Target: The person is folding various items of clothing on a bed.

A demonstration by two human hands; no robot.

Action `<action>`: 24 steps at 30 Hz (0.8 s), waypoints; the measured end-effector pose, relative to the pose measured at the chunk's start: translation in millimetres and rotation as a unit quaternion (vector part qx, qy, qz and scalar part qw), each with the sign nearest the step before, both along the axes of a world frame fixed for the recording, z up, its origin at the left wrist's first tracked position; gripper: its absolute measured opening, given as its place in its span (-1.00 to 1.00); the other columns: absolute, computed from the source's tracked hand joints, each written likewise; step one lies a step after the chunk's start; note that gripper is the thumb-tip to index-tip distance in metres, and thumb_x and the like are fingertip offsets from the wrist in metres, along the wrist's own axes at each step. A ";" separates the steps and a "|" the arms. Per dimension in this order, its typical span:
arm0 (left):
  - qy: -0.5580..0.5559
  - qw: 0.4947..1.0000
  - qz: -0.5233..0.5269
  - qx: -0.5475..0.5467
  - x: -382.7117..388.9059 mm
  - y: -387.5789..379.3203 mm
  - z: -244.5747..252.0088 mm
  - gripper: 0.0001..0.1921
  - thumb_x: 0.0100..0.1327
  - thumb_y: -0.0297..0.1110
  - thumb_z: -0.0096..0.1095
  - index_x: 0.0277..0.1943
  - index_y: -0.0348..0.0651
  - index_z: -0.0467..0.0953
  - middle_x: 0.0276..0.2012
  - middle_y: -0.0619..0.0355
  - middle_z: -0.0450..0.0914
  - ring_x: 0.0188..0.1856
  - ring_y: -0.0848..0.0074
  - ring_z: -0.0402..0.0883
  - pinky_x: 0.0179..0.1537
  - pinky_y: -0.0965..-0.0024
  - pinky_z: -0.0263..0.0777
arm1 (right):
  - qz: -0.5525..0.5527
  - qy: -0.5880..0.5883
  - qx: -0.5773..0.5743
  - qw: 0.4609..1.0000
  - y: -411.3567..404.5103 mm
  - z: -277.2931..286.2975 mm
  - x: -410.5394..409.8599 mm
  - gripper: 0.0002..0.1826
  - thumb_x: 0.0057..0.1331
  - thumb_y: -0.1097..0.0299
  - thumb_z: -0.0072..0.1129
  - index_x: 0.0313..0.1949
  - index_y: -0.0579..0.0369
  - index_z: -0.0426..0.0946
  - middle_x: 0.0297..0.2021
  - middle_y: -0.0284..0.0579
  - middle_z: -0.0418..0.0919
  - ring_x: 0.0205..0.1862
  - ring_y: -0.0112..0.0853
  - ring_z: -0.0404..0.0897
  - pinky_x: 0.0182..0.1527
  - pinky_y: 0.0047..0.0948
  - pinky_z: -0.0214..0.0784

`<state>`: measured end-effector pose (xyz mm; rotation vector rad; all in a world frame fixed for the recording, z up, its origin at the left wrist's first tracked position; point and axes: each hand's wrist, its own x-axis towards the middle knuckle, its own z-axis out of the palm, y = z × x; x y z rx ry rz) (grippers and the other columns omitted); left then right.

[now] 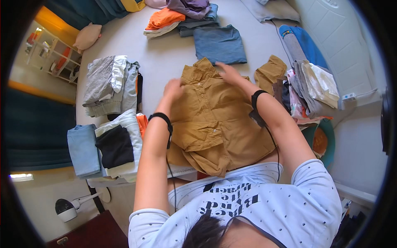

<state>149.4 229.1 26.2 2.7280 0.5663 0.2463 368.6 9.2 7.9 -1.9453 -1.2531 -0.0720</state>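
Before me a mustard-brown button-up shirt (203, 114) lies front side up, its collar away from me and its lower edge near my lap. One sleeve is folded across the lower front; the other sleeve (270, 73) reaches out to the right. My left hand (174, 90) is at the shirt's left shoulder edge, blurred, with its fingers bent; whether it pinches the cloth I cannot tell. Just right of the collar (200, 71), my right hand (230, 74) hovers over or touches the shoulder, its fingers spread. Both wrists wear black bands.
Folded blue denim (220, 43) lies beyond the collar, near an orange garment (164, 18). Stacks of folded clothes (105, 83) stand on the left, with light-blue jeans (83, 150) and a black garment (114, 145) nearer. More folded clothes (319, 83) line the right bed edge.
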 end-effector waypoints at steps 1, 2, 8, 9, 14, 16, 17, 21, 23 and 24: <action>0.143 0.985 -0.090 -0.020 -17.9 -1.6 0.3 -0.49 0.21 -0.24 0.08 0.25 -0.08 0.44 0.25 -0.11 0.43 0.26 0.04 0.39 0.30 0.10 0.29 | 0.008 0.004 0.000 1.000 2.6 0.0 -12.0 -0.54 0.24 0.37 0.11 0.17 -0.05 0.50 -0.06 0.09 0.62 -0.04 0.01 0.59 0.02 -0.12 0.44; 0.172 0.981 -0.091 -0.019 -32.8 -14.5 -2.7 -0.50 0.23 -0.21 0.10 0.24 -0.06 0.46 0.26 -0.06 0.42 0.27 0.06 0.37 0.29 0.11 0.28 | 0.043 0.038 -0.091 0.994 -0.9 -1.5 -28.8 -0.59 0.23 0.36 0.12 0.11 -0.02 0.52 -0.08 0.07 0.63 -0.06 0.00 0.60 0.00 -0.14 0.45; 0.032 0.996 -0.045 -0.068 -104.8 -110.1 -21.1 -0.53 0.22 -0.13 0.17 0.19 -0.03 0.48 0.23 0.06 0.43 0.24 0.17 0.38 0.25 0.09 0.28 | 0.158 0.171 -0.303 0.924 -21.7 5.5 -124.8 -0.63 0.26 0.08 0.22 -0.11 0.09 0.57 -0.17 0.05 0.66 -0.10 -0.07 0.62 -0.07 -0.20 0.46; 0.031 0.996 -0.041 -0.066 -114.4 -115.8 -16.4 -0.53 0.22 -0.13 0.17 0.19 -0.03 0.48 0.23 0.06 0.43 0.24 0.17 0.38 0.25 0.09 0.28 | 0.174 0.152 -0.323 0.918 -25.6 9.8 -142.1 -0.56 0.25 -0.02 0.25 -0.14 0.13 0.57 -0.22 0.06 0.66 -0.13 -0.08 0.63 -0.10 -0.21 0.46; 0.103 0.994 0.012 0.017 -172.3 -117.4 4.9 -0.65 0.23 -0.15 0.16 0.03 -0.06 0.59 -0.01 0.03 0.59 0.14 0.18 0.47 0.15 0.08 0.31 | 0.211 0.090 -0.397 0.889 -46.3 38.7 -208.8 -0.40 0.19 -0.19 0.27 -0.18 0.19 0.58 -0.23 0.13 0.65 -0.13 -0.04 0.62 -0.12 -0.22 0.45; -0.029 0.994 0.089 0.063 -190.9 -112.1 10.1 -0.72 0.21 -0.26 0.11 -0.07 -0.11 0.62 -0.14 0.02 0.63 0.00 0.19 0.51 0.07 0.08 0.32 | 0.213 0.066 -0.434 0.873 -58.3 37.4 -220.4 -0.40 0.18 -0.18 0.28 -0.17 0.20 0.59 -0.23 0.16 0.64 -0.15 -0.02 0.61 -0.12 -0.22 0.45; -0.097 0.984 0.123 0.087 -197.7 -109.6 8.8 -0.73 0.20 -0.31 0.10 -0.08 -0.13 0.62 -0.15 0.01 0.62 -0.04 0.18 0.51 0.07 0.08 0.32 | 0.236 0.065 -0.447 0.860 -63.4 33.2 -222.0 -0.43 0.19 -0.14 0.30 -0.14 0.19 0.59 -0.23 0.10 0.64 -0.15 -0.08 0.62 -0.12 -0.23 0.45; -0.246 0.941 0.227 0.052 -231.9 -115.2 10.5 -0.73 0.16 -0.42 0.08 -0.08 -0.16 0.58 -0.24 -0.02 0.61 -0.12 0.15 0.52 0.03 0.10 0.34 | 0.256 0.419 -0.365 0.791 -67.7 57.1 -221.3 -0.56 0.23 0.03 0.30 -0.08 0.12 0.61 -0.16 -0.15 0.65 -0.09 -0.30 0.63 -0.08 -0.26 0.46; -0.284 0.913 0.288 -0.056 -253.2 -124.6 0.7 -0.74 0.16 -0.48 0.05 -0.07 -0.19 0.53 -0.31 -0.02 0.60 -0.19 0.12 0.52 -0.02 0.10 0.36 | 0.228 0.615 -0.181 0.733 -61.1 93.1 -228.0 -0.61 0.27 0.09 0.27 -0.01 0.05 0.58 -0.06 -0.29 0.61 0.02 -0.42 0.60 0.02 -0.30 0.48; -0.258 0.907 0.295 -0.154 -260.5 -129.2 -3.5 -0.71 0.18 -0.45 0.07 -0.02 -0.18 0.49 -0.34 -0.02 0.58 -0.19 0.12 0.53 -0.06 0.10 0.38 | 0.259 0.669 -0.119 0.686 -57.4 117.7 -230.7 -0.61 0.31 0.10 0.23 0.04 0.02 0.54 -0.05 -0.29 0.60 0.04 -0.42 0.59 0.07 -0.28 0.47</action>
